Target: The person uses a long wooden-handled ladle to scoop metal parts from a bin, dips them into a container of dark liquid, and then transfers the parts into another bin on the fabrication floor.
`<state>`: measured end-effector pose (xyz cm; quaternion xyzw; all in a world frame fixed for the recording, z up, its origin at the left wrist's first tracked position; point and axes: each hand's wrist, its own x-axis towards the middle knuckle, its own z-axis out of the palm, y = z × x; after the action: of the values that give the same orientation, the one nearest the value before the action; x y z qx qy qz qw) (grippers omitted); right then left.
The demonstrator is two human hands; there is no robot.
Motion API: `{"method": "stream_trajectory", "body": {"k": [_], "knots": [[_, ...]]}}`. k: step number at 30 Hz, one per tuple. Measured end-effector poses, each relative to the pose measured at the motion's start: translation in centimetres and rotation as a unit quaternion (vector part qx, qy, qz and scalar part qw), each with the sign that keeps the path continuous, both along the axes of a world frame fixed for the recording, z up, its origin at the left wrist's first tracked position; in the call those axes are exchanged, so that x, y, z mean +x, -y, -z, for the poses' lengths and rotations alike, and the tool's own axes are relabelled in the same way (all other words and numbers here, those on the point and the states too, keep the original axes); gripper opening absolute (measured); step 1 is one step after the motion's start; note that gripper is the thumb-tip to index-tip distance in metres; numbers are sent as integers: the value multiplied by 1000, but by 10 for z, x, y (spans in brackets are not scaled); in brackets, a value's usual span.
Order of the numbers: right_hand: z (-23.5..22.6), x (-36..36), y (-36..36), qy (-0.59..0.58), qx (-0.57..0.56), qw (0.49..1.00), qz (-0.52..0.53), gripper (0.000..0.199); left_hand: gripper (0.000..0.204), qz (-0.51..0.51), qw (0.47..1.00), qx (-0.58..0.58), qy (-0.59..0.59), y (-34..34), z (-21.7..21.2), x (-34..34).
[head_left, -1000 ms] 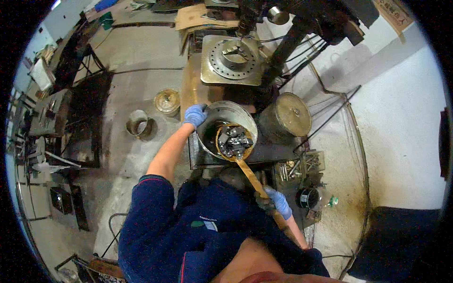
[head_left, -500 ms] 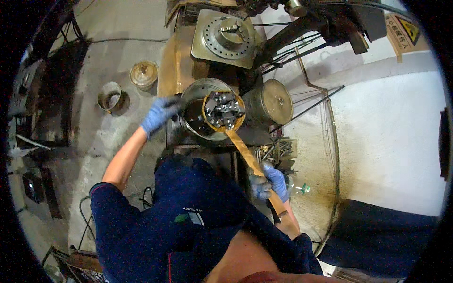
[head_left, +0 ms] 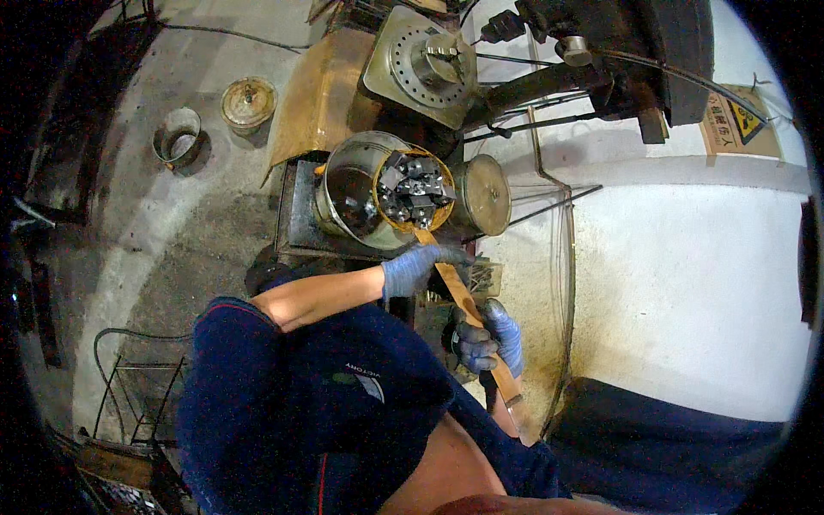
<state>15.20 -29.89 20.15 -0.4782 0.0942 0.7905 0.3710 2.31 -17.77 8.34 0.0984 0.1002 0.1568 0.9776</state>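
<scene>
A round long-handled basket (head_left: 451,279) with a yellowish rim and a flat, tan handle rests at the right rim of a metal bucket (head_left: 343,153). Dark, shiny metal parts (head_left: 416,184) fill it. My left hand (head_left: 416,268), in a blue glove with darkened fingers, closes on the handle just below the basket. Lower down, my right hand (head_left: 493,336), gloved alike, is wrapped round the same handle. Inside the bucket, left of the basket, dark liquid or wet contents show. Whether the basket's underside touches the bucket is hidden.
Beyond the bucket stands a machine table with a round chuck (head_left: 439,62). A lidded drum (head_left: 485,196) is right of the bucket, near the white wall. On the floor at left are an open metal pail (head_left: 178,142) and a lidded pot (head_left: 248,105). Cardboard (head_left: 322,94) lies behind.
My left hand has swung right from beside the bucket's left rim onto the handle. The right hand keeps its hold. The view has shifted slightly.
</scene>
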Motion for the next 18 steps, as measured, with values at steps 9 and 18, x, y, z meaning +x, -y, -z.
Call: {"method": "stream_trajectory", "body": {"k": [9, 18], "knots": [[-20, -7, -5, -20, 21, 1000, 11, 34, 18, -82, 978, 194, 6, -4, 18, 15], [-50, -10, 9, -60, -100, 992, 47, 34, 16, -41, 991, 114, -58, -7, 23, 20]]}}
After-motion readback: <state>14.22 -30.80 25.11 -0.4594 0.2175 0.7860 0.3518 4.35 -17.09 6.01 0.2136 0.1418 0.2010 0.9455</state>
